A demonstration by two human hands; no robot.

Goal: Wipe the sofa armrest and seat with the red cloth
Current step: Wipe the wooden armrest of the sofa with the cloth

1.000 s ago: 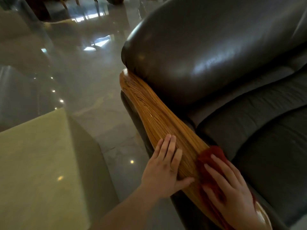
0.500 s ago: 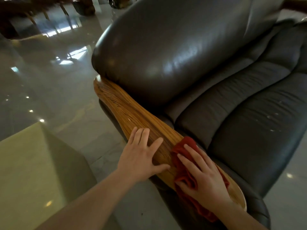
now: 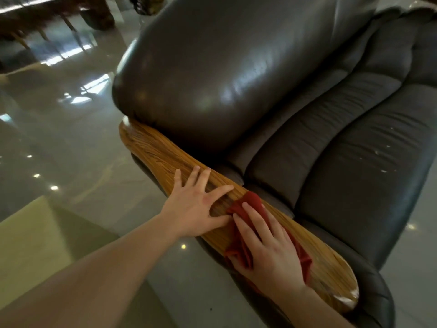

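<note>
A dark leather sofa fills the right side, with a glossy back cushion (image 3: pixel 224 67) and a creased seat (image 3: pixel 350 147). Its wooden armrest (image 3: pixel 151 150) runs diagonally from the cushion towards me. My left hand (image 3: pixel 196 207) lies flat on the armrest with fingers spread and holds nothing. Just to its right, my right hand (image 3: pixel 267 245) presses the red cloth (image 3: pixel 246 204) flat onto the wood, thumb of the left hand touching the cloth's edge. Most of the cloth is hidden under my right hand.
A pale yellow-green block (image 3: pixel 28 245) stands at the lower left, close to the armrest's outer side. Shiny grey floor tiles (image 3: pixel 59 129) stretch to the left. Dark wooden furniture legs (image 3: pixel 66 22) show at the top left.
The view has swung right and back, showing more of the seat. Both hands stay together on the armrest, and my left fingers have spread wider.
</note>
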